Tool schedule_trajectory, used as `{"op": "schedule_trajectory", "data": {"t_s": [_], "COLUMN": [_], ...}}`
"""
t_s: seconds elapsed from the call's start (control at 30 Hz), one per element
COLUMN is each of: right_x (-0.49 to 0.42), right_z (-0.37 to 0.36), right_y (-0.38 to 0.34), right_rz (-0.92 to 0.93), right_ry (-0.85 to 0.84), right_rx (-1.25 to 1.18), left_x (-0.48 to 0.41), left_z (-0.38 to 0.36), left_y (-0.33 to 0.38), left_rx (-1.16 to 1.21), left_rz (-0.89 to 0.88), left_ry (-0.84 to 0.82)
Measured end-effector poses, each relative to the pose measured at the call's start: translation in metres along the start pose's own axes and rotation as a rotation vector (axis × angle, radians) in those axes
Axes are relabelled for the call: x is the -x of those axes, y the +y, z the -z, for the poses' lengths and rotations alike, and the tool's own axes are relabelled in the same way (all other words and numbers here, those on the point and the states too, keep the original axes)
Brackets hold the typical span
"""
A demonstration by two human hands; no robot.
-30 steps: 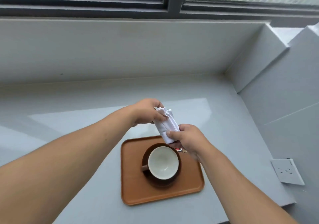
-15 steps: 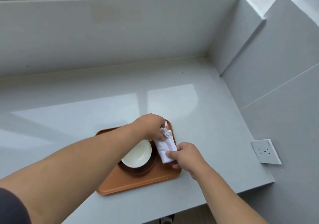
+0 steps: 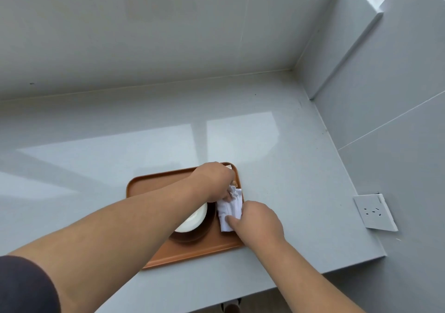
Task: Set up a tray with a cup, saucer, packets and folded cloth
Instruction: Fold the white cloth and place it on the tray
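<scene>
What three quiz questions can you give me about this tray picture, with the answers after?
1. True or false: the white cup sits on the dark brown saucer.
2. Where is the folded white cloth? A: inside the cup. B: at the right side of the orange tray, beside the saucer. C: under the saucer.
3. Fill in: the cloth is held by ___ hands.
Key: 1 true. 2 B. 3 two: the left hand grips its far end, and the right hand pinches its near end.
</scene>
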State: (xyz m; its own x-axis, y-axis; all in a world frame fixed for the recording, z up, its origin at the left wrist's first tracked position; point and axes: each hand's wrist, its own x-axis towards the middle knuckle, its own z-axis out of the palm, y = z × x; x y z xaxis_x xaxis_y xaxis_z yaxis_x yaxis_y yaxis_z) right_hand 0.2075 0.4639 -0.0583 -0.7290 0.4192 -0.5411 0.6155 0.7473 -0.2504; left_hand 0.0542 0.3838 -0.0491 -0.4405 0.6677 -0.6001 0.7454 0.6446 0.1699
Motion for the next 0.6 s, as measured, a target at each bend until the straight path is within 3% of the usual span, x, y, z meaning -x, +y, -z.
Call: {"op": "schedule_trajectory", "data": {"t_s": [0.1, 0.23, 0.4, 0.6], "right_x": [0.003, 0.01, 0.014, 0.013], "right_z": [-0.001, -0.01, -0.016, -0.022], "right_y": [-0.001, 0.001, 0.007, 0.008], "right_rz": [0.209, 0.541, 0.558, 0.612], "right_ry": [0.178, 0.214, 0.215, 0.334], "right_rx": [0.151, 0.172, 0.216, 0.313], "left_x": [-0.003, -0.006, -0.008, -0.012], "left_z": [0.004, 0.0, -0.002, -0.003], "left_y": [0.0, -0.001, -0.001, 0.0], "left_rx": [-0.015, -0.02, 0.0, -0.035], "left_rz": [0.027, 0.088, 0.123, 0.116], "left_ry": [-0.01, 0.037, 0.007, -0.008]}}
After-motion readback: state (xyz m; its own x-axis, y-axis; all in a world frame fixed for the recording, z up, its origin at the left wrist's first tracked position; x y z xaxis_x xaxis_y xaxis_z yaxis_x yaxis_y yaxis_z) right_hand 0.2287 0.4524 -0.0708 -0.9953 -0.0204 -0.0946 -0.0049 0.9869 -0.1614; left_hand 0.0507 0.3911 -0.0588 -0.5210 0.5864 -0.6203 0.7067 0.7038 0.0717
